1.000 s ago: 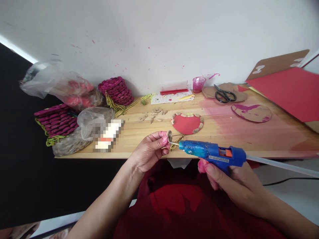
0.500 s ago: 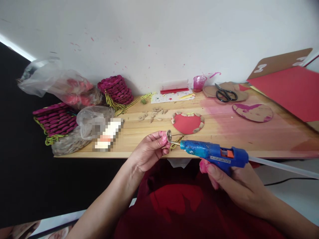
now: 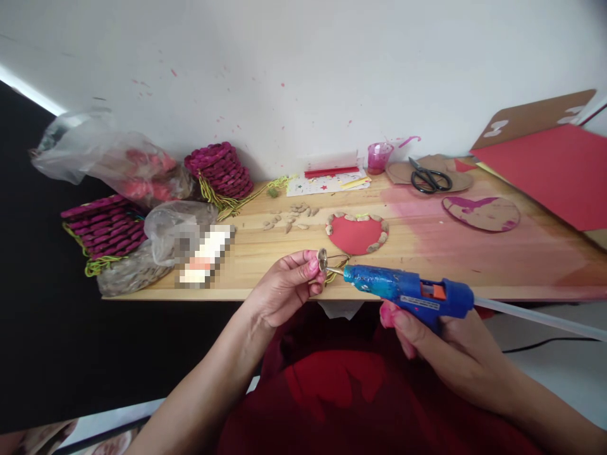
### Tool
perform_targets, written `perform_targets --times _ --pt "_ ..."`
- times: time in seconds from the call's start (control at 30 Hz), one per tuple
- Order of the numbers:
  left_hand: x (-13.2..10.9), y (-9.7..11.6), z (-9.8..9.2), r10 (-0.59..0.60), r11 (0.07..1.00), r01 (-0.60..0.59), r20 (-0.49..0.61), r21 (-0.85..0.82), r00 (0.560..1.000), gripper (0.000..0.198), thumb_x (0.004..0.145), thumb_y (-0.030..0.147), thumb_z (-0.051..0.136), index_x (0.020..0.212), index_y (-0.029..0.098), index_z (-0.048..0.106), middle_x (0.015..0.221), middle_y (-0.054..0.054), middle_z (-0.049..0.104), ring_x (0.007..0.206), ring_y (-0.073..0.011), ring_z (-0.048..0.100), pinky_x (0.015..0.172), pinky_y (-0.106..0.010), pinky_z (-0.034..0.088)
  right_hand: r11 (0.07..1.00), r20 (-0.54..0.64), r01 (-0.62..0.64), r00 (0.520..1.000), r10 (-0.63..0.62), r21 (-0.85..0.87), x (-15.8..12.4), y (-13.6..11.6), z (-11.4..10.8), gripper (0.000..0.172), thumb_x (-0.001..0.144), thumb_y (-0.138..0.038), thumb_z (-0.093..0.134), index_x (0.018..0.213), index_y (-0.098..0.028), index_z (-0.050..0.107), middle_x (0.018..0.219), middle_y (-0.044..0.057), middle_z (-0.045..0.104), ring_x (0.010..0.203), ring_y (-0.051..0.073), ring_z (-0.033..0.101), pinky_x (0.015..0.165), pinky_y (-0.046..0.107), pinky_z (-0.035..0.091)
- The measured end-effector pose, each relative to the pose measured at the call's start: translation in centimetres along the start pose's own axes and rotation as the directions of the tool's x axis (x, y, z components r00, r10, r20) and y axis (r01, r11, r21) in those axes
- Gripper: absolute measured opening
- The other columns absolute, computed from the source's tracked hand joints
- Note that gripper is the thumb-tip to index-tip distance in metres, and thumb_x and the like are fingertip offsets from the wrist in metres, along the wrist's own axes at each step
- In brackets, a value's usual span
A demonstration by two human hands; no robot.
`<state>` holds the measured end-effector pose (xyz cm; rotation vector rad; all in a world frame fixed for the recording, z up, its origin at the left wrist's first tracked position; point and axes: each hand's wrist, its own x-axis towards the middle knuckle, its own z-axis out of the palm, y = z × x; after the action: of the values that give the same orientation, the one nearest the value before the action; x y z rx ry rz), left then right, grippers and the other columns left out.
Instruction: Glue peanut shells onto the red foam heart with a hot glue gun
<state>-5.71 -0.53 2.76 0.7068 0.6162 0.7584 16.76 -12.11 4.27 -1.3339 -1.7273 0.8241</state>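
My left hand (image 3: pixel 291 281) pinches a hollow brown peanut shell (image 3: pixel 323 260) between thumb and fingertips, above the table's front edge. My right hand (image 3: pixel 441 344) is wrapped round the handle of a blue glue gun (image 3: pixel 408 292), a clear glue stick (image 3: pixel 535 317) jutting from its back. The metal nozzle points left and reaches the shell's hollow side; whether it touches cannot be made out. Behind the hands lies a red heart-shaped card (image 3: pixel 355 236) with tan shells along parts of its rim. Loose shells (image 3: pixel 296 215) are scattered to its left.
Magenta woven pieces (image 3: pixel 220 169) and plastic bags (image 3: pixel 118 158) crowd the left end. Black scissors (image 3: pixel 429 180) lie on cardboard at the back, beside a pink cup (image 3: pixel 379 158). A painted cardboard heart (image 3: pixel 481 215) and red sheets (image 3: pixel 545 174) occupy the right. A blurred pale object (image 3: pixel 206 256) lies left.
The glue gun has tilted very slightly, its nozzle staying at the shell. My left hand keeps the shell in nearly the same place.
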Motion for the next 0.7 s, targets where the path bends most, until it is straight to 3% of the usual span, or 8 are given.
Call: perform_targets --times 0.33,0.43,0.53,0.63,0.7 --pt "0.3 0.0 0.3 -0.030 1.000 0.030 0.006 -0.008 1.000 0.030 0.066 0.027 0.093 0.078 0.010 0.071 0.068 -0.001 0.059 0.064 -0.0078 0.052 0.057 -0.016 0.044 0.985 -0.068 0.121 0.989 -0.130 -0.125 0.5 0.8 0.2 0.017 0.098 -0.027 0.056 0.083 -0.025 0.063 0.064 -0.003 0.062 0.055 0.015 0.059 0.057 0.030 0.047" --pt "0.6 0.6 0.1 0.015 0.999 -0.014 -0.014 0.030 1.000 0.029 0.066 0.028 0.093 0.077 0.011 0.071 0.069 -0.001 0.060 0.064 -0.0079 0.053 0.056 -0.017 0.044 0.995 -0.121 0.050 0.991 -0.060 -0.087 0.6 1.4 0.0 0.026 0.099 -0.031 0.055 0.075 -0.024 0.060 0.064 -0.001 0.062 0.057 0.015 0.059 0.058 0.030 0.048" --pt "1.3 1.8 -0.2 0.139 0.977 -0.129 -0.045 0.171 0.989 0.029 0.066 0.031 0.093 0.079 0.013 0.073 0.070 0.000 0.062 0.063 -0.0073 0.053 0.057 -0.017 0.044 0.994 -0.166 -0.095 0.981 0.103 0.055 1.1 2.2 -0.3 0.032 0.101 -0.040 0.052 0.076 -0.023 0.061 0.062 -0.001 0.062 0.053 0.014 0.058 0.053 0.029 0.046" --pt "2.9 3.2 -0.8 0.326 0.845 -0.279 -0.025 0.456 0.945 0.026 0.068 0.033 0.091 0.081 0.016 0.076 0.073 0.000 0.066 0.064 -0.0080 0.055 0.061 -0.019 0.046 0.957 -0.240 -0.194 0.939 0.245 0.215 2.1 3.4 -0.8 0.035 0.098 -0.052 0.055 0.085 -0.022 0.067 0.071 0.000 0.069 0.050 0.012 0.058 0.053 0.028 0.047" --pt "4.4 3.9 -1.4 0.439 0.644 -0.357 0.055 0.676 0.897 0.020 0.072 0.031 0.088 0.082 0.017 0.077 0.077 -0.002 0.069 0.071 -0.0109 0.059 0.065 -0.021 0.047 0.915 -0.316 -0.256 0.880 0.354 0.313 3.0 4.4 -1.0 0.035 0.094 -0.056 0.060 0.094 -0.023 0.072 0.084 0.002 0.074 0.058 0.012 0.065 0.057 0.027 0.048"
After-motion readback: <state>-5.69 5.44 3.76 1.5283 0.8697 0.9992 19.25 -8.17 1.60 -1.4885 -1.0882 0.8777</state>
